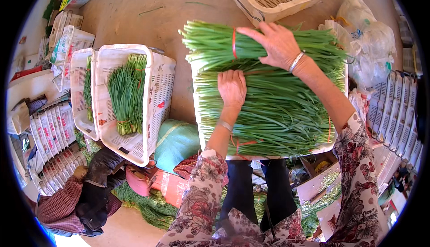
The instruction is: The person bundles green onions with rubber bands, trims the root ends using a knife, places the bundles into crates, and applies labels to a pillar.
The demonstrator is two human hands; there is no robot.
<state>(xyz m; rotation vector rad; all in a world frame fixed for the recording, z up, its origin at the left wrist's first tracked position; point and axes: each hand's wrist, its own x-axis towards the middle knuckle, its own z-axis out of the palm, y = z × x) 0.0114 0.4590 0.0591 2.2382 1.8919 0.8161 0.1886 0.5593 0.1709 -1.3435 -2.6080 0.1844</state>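
In front of me stands a white plastic crate (196, 94) heaped with long green leaf bundles, apparently garlic chives (285, 109). A thick bundle (210, 42) with a red band lies across the far side of the heap. My right hand (278, 47) rests on this bundle, its fingers spread just right of the band. Close below it, my left hand (232, 87) presses on the chives with fingers curled down. The leaves hide its fingertips, so I cannot tell whether it grips anything. More red bands show at the heap's near edge.
An upright white crate (159, 89) at left holds banded chives (126, 95). Beside it sits a green sack (176, 142). Another crate (278, 1) stands at the far side. Plastic bags (369, 45) lie at right. A person in a striped sleeve (62, 201) is at lower left.
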